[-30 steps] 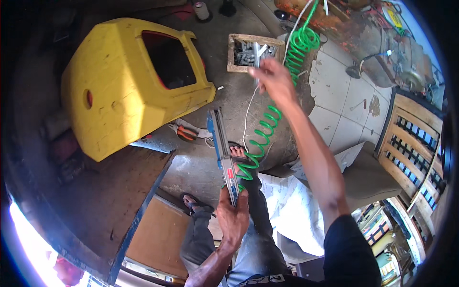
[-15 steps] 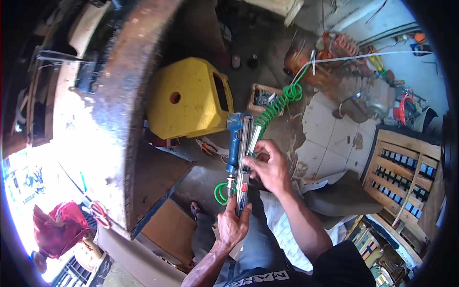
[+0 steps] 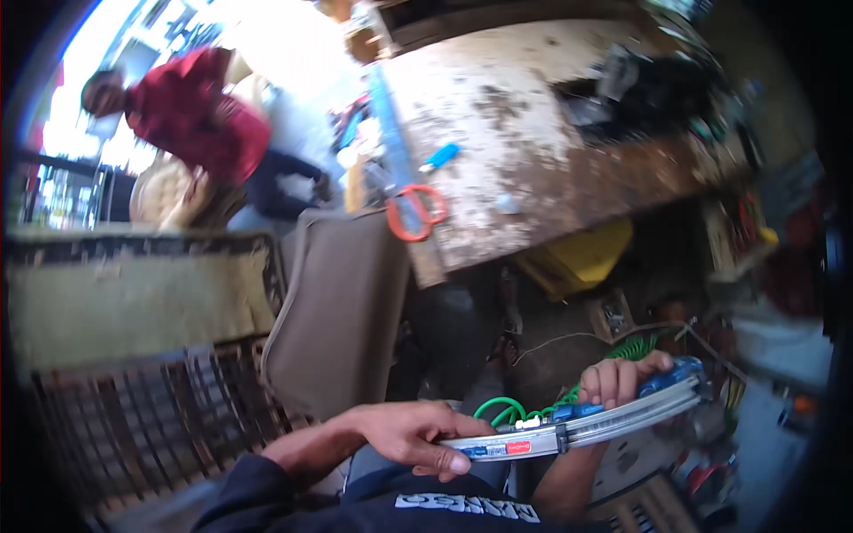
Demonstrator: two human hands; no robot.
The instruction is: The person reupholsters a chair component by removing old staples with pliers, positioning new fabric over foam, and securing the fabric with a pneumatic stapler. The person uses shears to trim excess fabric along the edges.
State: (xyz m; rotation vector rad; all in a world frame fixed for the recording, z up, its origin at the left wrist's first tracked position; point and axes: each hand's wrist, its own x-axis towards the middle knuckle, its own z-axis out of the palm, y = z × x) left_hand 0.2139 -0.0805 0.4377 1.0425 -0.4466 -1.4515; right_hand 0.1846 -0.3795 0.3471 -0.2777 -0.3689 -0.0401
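A blue air staple gun point(image 3: 582, 411) with a long silver magazine lies almost level in front of my body, its head toward the right. My left hand point(image 3: 416, 435) pinches the rear end of the magazine, thumb along its lower edge. Around the blue handle, my right hand point(image 3: 615, 380) has its fingers wrapped, close to the tool's head. A green coiled air hose point(image 3: 638, 345) runs behind the tool, and a green loop of it shows beside the metal hose fitting.
Ahead stands a worn workbench point(image 3: 498, 115) bearing orange-handled scissors point(image 3: 416, 213) and a blue lighter-like object point(image 3: 440, 157). A brown padded panel point(image 3: 342, 302) leans at its left. Under the bench is a yellow shell point(image 3: 582, 258). A person in red point(image 3: 200, 115) sits far left.
My view has swung left, bringing the bench top and the person into sight. The staple gun has turned from upright to sideways. My right hand has moved from the magazine to the handle.
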